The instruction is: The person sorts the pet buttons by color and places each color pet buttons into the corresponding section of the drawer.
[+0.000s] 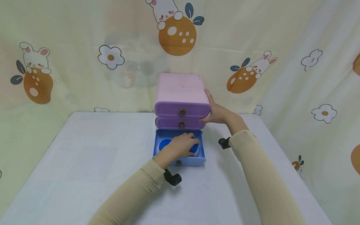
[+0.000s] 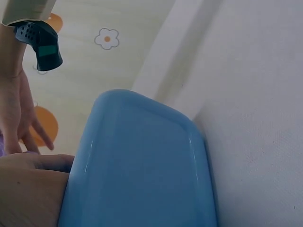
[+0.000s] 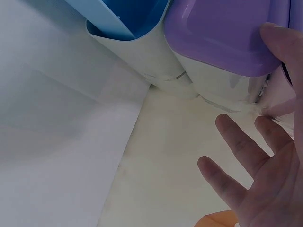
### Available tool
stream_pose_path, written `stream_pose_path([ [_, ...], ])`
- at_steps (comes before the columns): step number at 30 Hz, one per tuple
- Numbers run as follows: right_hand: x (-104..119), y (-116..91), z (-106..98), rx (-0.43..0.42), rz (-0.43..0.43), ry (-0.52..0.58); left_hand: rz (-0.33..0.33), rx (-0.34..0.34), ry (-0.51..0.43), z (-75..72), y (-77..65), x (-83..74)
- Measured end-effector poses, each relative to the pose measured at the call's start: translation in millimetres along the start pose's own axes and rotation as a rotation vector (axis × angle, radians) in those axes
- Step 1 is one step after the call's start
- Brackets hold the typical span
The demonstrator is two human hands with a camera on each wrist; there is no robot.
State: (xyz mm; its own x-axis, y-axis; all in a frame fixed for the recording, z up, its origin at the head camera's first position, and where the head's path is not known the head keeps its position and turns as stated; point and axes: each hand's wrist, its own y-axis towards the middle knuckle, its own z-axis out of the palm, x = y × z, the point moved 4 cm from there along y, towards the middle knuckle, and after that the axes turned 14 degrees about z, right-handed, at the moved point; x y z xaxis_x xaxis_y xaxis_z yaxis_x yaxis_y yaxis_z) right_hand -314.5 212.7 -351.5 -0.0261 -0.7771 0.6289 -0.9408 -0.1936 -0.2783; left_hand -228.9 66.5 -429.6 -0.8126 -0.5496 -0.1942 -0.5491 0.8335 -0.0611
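Note:
In the head view, a small chest of drawers (image 1: pixel 181 89) has a pink top and two purple drawer fronts (image 1: pixel 168 109). Its lowest, blue drawer (image 1: pixel 192 161) is pulled out. Inside lie two round containers with blue lids; the left container (image 1: pixel 164 144) shows partly. My left hand (image 1: pixel 181 145) reaches into the drawer from above, its fingers and thumb round the right container (image 1: pixel 194 149). The left wrist view shows mostly the drawer front (image 2: pixel 142 161), with those fingertips hidden. My right hand (image 1: pixel 217 113) rests against the chest's right side, thumb (image 3: pixel 279 38) on a purple drawer front, other fingers spread.
The chest stands at the far edge of a white-covered table (image 1: pixel 92 162). Behind it hangs a curtain (image 1: pixel 135 84) printed with rabbits, fruit and flowers. A black wrist mount (image 1: pixel 172 178) sticks out from the left sleeve, another mount (image 1: pixel 224 143) from the right.

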Motion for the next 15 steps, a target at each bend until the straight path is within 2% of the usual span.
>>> stream_pose_path([
  [15,-0.9,0.6,1.0,0.000,-0.022,0.028,0.000,0.020,-0.060,2.2,0.4,1.8],
])
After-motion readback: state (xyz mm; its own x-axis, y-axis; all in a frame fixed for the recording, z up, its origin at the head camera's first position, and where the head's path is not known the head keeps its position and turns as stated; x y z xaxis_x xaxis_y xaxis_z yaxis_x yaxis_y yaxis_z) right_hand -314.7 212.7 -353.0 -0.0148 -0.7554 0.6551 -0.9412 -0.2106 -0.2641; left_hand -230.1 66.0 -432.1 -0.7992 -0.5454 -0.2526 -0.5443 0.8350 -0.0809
